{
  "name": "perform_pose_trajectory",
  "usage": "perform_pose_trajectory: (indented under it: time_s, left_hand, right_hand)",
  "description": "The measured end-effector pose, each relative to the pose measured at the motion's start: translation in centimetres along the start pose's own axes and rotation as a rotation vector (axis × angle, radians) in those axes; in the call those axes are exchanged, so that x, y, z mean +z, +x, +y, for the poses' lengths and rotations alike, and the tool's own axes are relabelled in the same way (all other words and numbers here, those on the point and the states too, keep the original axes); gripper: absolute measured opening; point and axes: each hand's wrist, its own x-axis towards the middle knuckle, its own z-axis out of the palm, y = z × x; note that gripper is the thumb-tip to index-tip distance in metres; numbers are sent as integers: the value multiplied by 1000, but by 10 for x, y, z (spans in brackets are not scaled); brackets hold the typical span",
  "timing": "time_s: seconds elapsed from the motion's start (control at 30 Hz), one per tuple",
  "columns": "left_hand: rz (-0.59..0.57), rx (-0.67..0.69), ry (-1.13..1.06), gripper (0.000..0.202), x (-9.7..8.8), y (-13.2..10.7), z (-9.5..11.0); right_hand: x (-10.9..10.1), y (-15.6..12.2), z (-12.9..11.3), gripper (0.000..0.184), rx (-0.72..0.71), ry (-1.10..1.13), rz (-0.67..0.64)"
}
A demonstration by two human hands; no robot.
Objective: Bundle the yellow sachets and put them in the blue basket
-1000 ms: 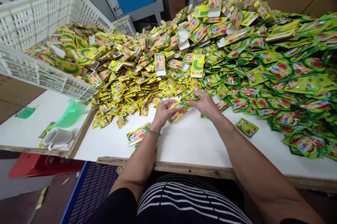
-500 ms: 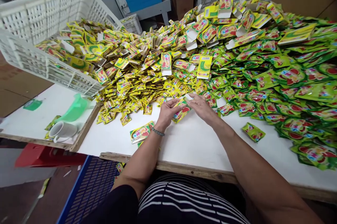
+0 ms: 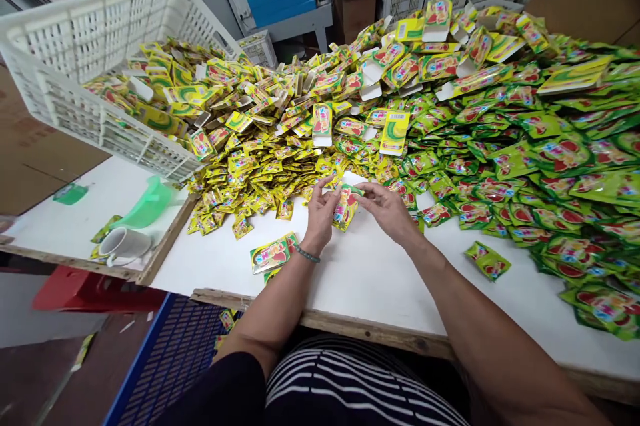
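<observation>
- The right hand (image 3: 387,213) pinches the top end of a glossy foil packet (image 3: 346,207) in a narrow grip, fingertips against the crinkly film.
- The packet stands tilted between both hands, just above the white tabletop (image 3: 380,286).
- The left hand (image 3: 320,216) is open, its fingers spread upward just beside the packet; any contact is hard to tell. A dark beaded bracelet (image 3: 306,253) circles its wrist.
- A flat, pillow-shaped packet (image 3: 270,254) lies near the left wrist.
- Ahead spreads a loose heap of small yellow sachets (image 3: 250,193), with larger green foil pouches (image 3: 560,153) to the right.
- A tilted white lattice-walled plastic crate (image 3: 100,59) rests its rim over the heap.
- Further left, on a lower white surface, sit a rounded white ceramic mug (image 3: 123,246) and a translucent green plastic scoop (image 3: 147,205).
</observation>
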Motion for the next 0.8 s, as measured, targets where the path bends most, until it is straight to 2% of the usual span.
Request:
perform_pose_trajectory:
  time_s: [0.13,0.23,0.4,0.57,0.67,0.8]
  left_hand:
    - [-208,-85,54,53,-2,-4,3]
    - [-256,-125,69,50,-4,-3,2]
    - [-201,-108,61,48,-7,1,3]
    - [-173,-133,81,56,-5,-2,4]
    - [-140,-135,104,60,-5,-2,5]
    - [-72,-120,138,61,-7,-2,4]
  right_hand:
    - [1,-1,1,33,85,116,-99]
    - [-2,-1,1,32,86,116,-98]
    - [-2,-2,1,33,34,-35,-55]
    - [-4,0,0,39,96,132,-43]
    - [-7,-1,-3,35,77,13,-92]
    - [-6,-3,-8,29,49,-79,-69]
